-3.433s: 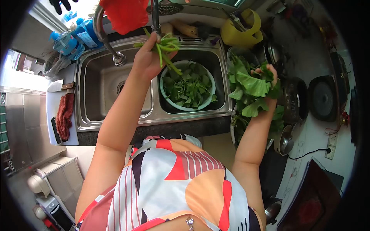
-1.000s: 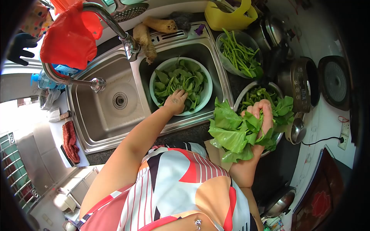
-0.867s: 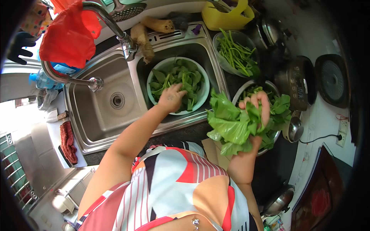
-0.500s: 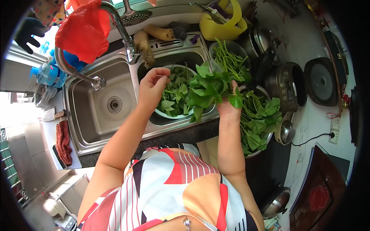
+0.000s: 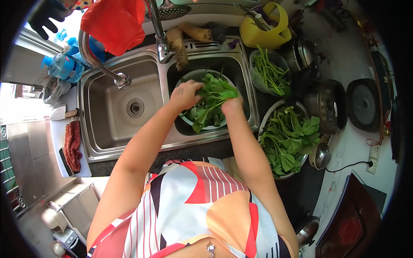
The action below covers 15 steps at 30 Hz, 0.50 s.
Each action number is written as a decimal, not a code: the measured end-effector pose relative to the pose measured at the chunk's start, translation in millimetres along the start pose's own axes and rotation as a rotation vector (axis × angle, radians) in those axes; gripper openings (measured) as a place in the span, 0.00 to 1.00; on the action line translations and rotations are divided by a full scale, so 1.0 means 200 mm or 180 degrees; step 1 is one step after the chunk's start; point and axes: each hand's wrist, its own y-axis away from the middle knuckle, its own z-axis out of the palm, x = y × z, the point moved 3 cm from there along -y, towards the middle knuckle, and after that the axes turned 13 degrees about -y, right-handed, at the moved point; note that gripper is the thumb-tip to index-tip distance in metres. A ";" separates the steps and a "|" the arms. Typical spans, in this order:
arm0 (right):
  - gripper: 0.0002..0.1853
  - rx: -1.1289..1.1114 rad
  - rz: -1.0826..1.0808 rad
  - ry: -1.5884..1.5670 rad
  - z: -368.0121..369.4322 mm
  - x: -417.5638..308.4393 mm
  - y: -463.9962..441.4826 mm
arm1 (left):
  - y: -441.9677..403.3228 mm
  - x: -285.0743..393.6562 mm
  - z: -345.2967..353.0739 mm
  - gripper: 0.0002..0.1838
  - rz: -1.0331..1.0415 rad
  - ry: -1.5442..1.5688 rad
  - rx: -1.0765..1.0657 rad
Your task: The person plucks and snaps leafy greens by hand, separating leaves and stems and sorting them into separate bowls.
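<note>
Over the right sink basin, my right hand [image 5: 232, 104] grips a bunch of leafy greens [image 5: 213, 89], its fingers mostly hidden by the leaves. My left hand [image 5: 186, 95] is at the left side of the same bunch, fingers bent toward the leaves; whether it holds any of them is hidden. Beneath both hands a pale round basin [image 5: 222, 125] with more leaves stands in the sink. Right of the sink, a metal bowl [image 5: 263, 124] holds stemmed greens [image 5: 286, 144]. Behind it, a clear container [image 5: 257, 81] holds cut green stems [image 5: 269, 71].
The left sink basin [image 5: 116, 124] has a drain. A curved faucet [image 5: 121, 80] and a red bag [image 5: 114, 26] hang over it. At the left lie a knife [image 5: 64, 113] and a red cloth [image 5: 72, 146] on a white board. A yellow basket [image 5: 264, 36] and a cooker [image 5: 329, 105] stand right.
My right hand has moved left with its leaves, from above the metal bowl to over the pale basin. My left hand has come down beside the bunch. The view has shifted.
</note>
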 end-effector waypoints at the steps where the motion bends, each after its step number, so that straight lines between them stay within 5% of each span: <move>1: 0.21 0.0281 -0.0073 0.0761 -0.14 0.07 -0.13 | -0.03 -0.10 0.13 0.32 -0.0072 -0.0285 -0.0242; 6: 0.36 0.0695 -0.1787 0.4253 -0.19 0.01 -0.11 | -0.03 -0.15 0.28 0.48 -0.0099 -0.0288 -0.0369; 9: 0.38 -0.0146 -0.2967 0.5447 0.00 -0.04 0.02 | 0.02 0.07 0.22 0.55 -0.0042 -0.1003 -0.0698; 12: 0.36 -0.0820 -0.2912 0.6450 -0.03 0.06 -0.07 | -0.01 0.05 0.41 0.57 -0.0167 -0.1401 -0.1088; 15: 0.33 -0.0809 -0.1798 0.7030 -0.22 0.21 -0.21 | -0.04 -0.04 0.60 0.52 -0.0228 -0.1549 -0.1452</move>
